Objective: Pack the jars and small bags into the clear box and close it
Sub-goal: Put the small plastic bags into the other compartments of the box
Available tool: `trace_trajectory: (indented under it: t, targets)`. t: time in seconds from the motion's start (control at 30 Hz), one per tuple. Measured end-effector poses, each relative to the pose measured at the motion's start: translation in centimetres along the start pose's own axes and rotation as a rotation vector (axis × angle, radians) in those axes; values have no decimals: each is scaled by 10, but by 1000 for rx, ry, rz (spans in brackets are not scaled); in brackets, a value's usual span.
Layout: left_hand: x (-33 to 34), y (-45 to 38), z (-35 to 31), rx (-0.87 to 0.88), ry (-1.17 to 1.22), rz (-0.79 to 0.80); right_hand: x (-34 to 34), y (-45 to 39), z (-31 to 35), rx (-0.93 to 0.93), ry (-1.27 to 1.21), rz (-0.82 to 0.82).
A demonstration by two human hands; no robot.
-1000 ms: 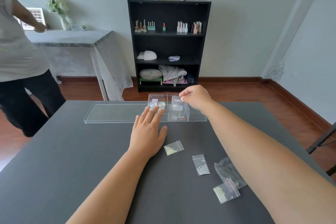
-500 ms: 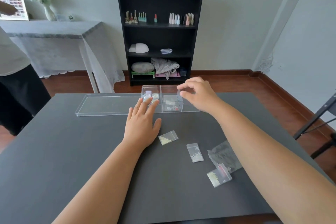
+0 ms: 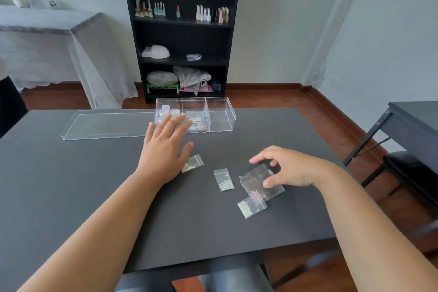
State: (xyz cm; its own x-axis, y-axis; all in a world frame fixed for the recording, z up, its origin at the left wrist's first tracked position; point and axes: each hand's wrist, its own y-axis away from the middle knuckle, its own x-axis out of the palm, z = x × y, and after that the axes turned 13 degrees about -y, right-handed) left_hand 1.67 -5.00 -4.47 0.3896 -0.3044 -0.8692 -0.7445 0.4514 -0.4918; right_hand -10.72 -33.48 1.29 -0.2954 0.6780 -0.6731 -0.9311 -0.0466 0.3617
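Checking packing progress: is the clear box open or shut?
Open: the clear box has no cover, and its lid lies flat on the table beside it.

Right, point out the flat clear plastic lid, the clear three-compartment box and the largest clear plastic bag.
Flat clear plastic lid point(image 3: 106, 125): head view, middle of its flat panel.
Clear three-compartment box point(image 3: 221, 115): head view, front wall of its right compartment.
Largest clear plastic bag point(image 3: 254, 179): head view, its upper left part beside the right hand.

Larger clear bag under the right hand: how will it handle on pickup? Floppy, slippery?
The larger clear bag looks like thin, crinkled film lying flat, so probably floppy and light. Its loose beads will likely slide to the low end once lifted. It overlaps a small bag, which may drag along. The right hand hovers with fingers curled, no pinch yet.
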Motion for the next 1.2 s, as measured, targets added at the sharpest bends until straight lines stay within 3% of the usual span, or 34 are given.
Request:
trace_trajectory:
  t: [0.13, 0.3, 0.7, 0.97, 1.2]
  targets:
    - [2, 4, -5, 12, -54, 51, 3, -7, 5, -30, 113, 42]
    - [6, 4, -2, -78, -65, 104, 1, -14, 7, -5, 81, 40]
    - [8, 4, -1, -92, -56, 110, -36, -26, 30, -212, -289, -314]
    - [9, 3, 5, -145, -49, 118, -30, -95, 79, -316, -593, -541]
    - [9, 3, 2, -156, -51, 136, -3, -153, 123, -196, -468, -596]
